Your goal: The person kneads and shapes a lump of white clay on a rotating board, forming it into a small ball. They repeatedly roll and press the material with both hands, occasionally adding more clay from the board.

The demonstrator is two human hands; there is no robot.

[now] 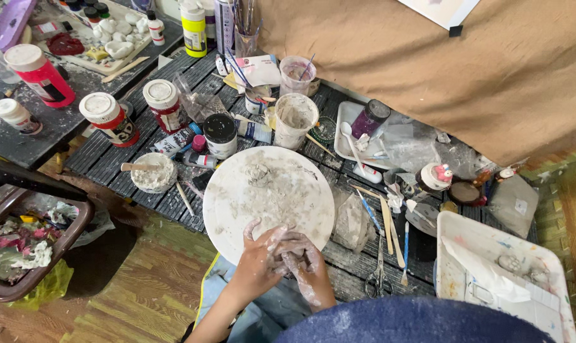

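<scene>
Left hand (257,253): clay-smeared, cupped against the right, at the near rim of the round white board (269,200).
Right hand (300,259): clasped with the left; anything held is hidden.
Clay lump (257,173): well apart, on the board's far side.
Desk (357,267): carries the board.

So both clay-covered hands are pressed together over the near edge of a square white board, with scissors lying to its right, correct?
Not quite: the head view shows a round white board, not a square one. Both clay-covered hands, left hand and right hand, are pressed together over its near edge, and the metal scissors lie to its right.

Cup (294,119) behind plate (237,203), scissors (379,274) right
</scene>
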